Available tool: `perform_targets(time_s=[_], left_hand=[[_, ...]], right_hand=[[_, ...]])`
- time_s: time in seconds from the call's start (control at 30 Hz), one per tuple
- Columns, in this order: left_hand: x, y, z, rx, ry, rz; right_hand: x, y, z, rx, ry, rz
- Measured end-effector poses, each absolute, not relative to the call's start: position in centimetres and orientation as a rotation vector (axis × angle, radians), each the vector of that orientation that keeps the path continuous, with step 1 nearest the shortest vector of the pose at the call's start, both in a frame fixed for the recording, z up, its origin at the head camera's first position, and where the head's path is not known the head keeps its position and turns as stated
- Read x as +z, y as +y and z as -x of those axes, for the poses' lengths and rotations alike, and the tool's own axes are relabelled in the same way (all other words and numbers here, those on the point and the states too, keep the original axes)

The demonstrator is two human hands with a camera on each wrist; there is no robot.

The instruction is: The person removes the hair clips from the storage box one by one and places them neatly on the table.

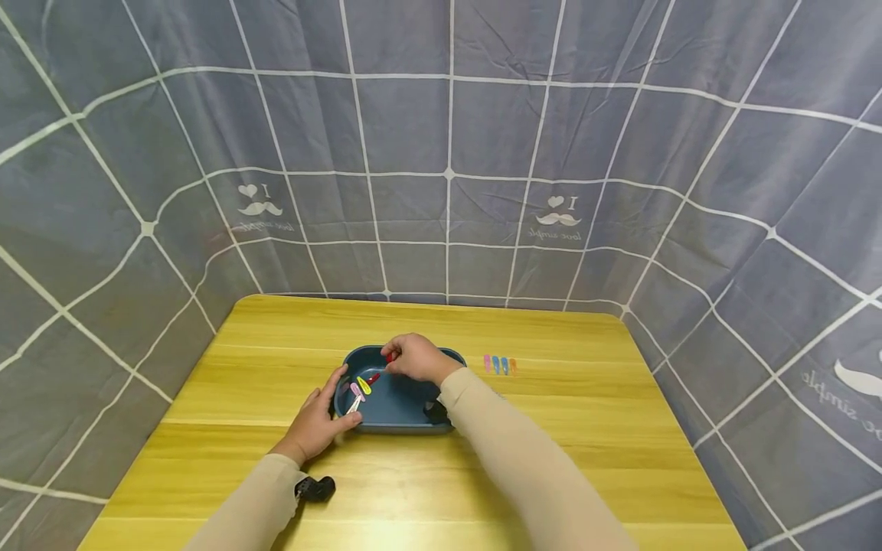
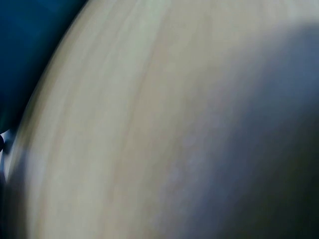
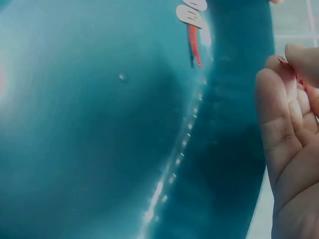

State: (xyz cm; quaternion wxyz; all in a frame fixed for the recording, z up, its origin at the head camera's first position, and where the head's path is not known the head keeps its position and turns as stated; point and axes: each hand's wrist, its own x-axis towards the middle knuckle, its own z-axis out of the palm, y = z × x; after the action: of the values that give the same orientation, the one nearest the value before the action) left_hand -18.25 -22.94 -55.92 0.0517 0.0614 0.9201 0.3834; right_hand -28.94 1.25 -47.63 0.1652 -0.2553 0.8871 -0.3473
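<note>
A dark blue basin (image 1: pixel 406 427) stands on the wooden table. Around its left end rests my left hand (image 1: pixel 313 425), fingers along the side and thumb at the front rim. Inside, near that end, several snap hair clips lie in a row: a white clip (image 1: pixel 354 405), a pink clip (image 1: pixel 356 389), a yellow clip (image 1: pixel 364 385) and a dark red clip (image 1: pixel 374 378). Over the basin's far side, my right hand (image 1: pixel 416 358) pinches a red hair clip (image 1: pixel 390 357) between thumb and fingers; they cover most of it in the right wrist view.
Right of the basin, several more clips lie in a row on the table (image 1: pixel 565 428): a pink one (image 1: pixel 487 363), two blue ones and an orange one (image 1: pixel 513 366). A grey checked curtain (image 1: pixel 413 214) hangs around the table's back and sides.
</note>
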Motion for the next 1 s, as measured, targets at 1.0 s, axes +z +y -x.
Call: perform_targets(time_s=[1.0], left_hand=[[-55.7,-22.8,18.4,1.199,2.793,-0.229]], right_hand=[[-47.7,19.7,31.4,-1.276,2.633,0.311]])
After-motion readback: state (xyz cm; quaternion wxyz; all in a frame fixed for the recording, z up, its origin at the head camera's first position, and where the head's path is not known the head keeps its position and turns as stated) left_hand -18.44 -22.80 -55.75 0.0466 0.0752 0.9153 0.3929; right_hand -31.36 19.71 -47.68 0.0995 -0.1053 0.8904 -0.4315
